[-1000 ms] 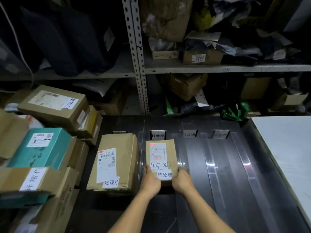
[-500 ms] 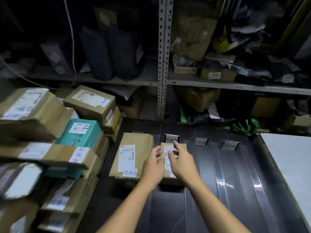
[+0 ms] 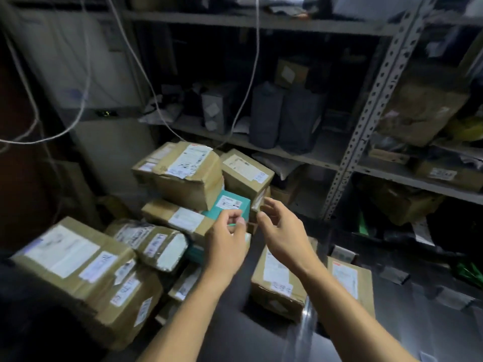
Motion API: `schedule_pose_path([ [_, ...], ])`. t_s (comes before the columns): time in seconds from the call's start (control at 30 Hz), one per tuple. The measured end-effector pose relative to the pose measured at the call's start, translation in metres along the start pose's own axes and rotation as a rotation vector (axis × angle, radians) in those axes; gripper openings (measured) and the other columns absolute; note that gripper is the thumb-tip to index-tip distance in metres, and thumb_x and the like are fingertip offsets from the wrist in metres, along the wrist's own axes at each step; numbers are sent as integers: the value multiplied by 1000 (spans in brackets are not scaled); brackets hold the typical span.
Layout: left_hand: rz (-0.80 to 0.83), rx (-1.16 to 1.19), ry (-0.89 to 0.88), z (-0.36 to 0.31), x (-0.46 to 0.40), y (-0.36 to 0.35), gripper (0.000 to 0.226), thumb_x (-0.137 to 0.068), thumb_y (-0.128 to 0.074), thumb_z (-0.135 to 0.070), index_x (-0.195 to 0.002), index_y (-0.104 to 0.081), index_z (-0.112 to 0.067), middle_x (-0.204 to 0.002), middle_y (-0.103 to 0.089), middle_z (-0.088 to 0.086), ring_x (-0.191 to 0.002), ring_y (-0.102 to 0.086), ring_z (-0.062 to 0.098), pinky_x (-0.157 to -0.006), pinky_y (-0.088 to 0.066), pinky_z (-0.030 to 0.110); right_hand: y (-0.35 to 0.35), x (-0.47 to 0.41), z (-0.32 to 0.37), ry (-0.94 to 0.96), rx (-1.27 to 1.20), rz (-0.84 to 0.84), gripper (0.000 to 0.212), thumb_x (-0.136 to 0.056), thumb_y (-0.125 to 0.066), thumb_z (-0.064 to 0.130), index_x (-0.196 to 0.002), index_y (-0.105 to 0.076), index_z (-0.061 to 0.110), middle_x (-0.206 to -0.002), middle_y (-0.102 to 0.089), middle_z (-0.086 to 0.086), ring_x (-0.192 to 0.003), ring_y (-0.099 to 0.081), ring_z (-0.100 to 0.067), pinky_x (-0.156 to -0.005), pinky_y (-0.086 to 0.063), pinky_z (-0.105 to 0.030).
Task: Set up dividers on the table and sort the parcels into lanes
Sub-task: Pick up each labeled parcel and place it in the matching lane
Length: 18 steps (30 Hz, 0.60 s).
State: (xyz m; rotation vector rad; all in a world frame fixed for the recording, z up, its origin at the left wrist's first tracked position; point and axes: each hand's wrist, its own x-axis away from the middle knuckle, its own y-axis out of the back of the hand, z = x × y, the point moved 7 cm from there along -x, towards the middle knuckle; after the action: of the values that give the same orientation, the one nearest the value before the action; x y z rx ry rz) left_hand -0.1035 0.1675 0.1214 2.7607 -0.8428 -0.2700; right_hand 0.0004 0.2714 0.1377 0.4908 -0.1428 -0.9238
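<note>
Both my hands hover in front of a pile of parcels at the left of the dark table (image 3: 407,333). My left hand (image 3: 226,244) is loosely curled just before a teal box (image 3: 228,207) in the pile and holds nothing. My right hand (image 3: 281,231) is spread with relaxed fingers beside it, above a large brown parcel (image 3: 277,280) lying in a lane. A smaller brown parcel (image 3: 351,283) lies to its right, past a clear divider (image 3: 303,333). Small lane signs (image 3: 342,253) stand at the table's back, blurred.
Brown cardboard parcels are stacked at the left: a big one (image 3: 78,270) at the front and another (image 3: 180,173) on top at the back. A metal shelf rack (image 3: 371,105) with bags and boxes stands behind. White cables (image 3: 78,121) hang at left.
My hands let go of the small parcel in its lane and rose toward the pile at the left. The view swung left and up with them.
</note>
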Motion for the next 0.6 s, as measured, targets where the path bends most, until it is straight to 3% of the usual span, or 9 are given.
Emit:
schedule_pose_path([
  [0.07, -101, -10, 4, 2, -20, 36, 11, -96, -56, -19, -100, -60, -29, -103, -69, -4, -94, -66, 13, -76, -54, 28, -24, -17, 17, 3, -22, 30, 46, -100, -54, 34, -144, -46, 24, -135, -60, 7, -108, -58, -2, -64, -50, -5],
  [0.13, -178, -18, 22, 5, -43, 70, 11, -96, -55, -20, -100, -60, -29, -98, -68, -8, -90, -64, 6, -68, -48, 20, -47, -37, 32, 4, -32, 55, 46, -99, -54, 37, -143, -47, 27, -134, -60, 10, -104, -57, -1, -74, -57, -19],
  [0.27, -260, 47, 117, 17, -96, 118, 17, -97, -52, -19, -114, -54, -25, -114, -58, -8, -99, -58, 7, -81, -46, 23, -79, -81, 50, -20, -97, 51, 41, -97, -54, 36, -137, -52, 26, -116, -63, 14, -104, -61, -4, -89, -51, -30],
  [0.37, -288, 24, 177, 28, -137, 140, 27, -99, -51, -22, -125, -48, -26, -117, -48, -10, -88, -50, 1, -69, -36, 13, -98, -113, 48, -92, -83, 43, 48, -98, -53, 38, -142, -48, 20, -130, -62, 3, -106, -59, -10, -96, -51, -37],
  [0.47, -253, 10, 234, 40, -174, 148, 43, -99, -49, -22, -141, -41, -21, -135, -51, -1, -109, -50, 16, -84, -39, 23, -114, -133, 41, -178, -75, 24, 57, -99, -51, 41, -149, -38, 19, -146, -52, -4, -123, -55, -20, -95, -45, -33],
  [0.6, -154, 32, 281, 58, -203, 140, 45, -102, -44, -25, -147, -37, -19, -140, -51, 2, -107, -49, 15, -84, -39, 27, -135, -143, 30, -256, -50, 39, 64, -98, -45, 49, -151, -33, 16, -154, -41, -5, -134, -47, -25, -107, -42, -42],
])
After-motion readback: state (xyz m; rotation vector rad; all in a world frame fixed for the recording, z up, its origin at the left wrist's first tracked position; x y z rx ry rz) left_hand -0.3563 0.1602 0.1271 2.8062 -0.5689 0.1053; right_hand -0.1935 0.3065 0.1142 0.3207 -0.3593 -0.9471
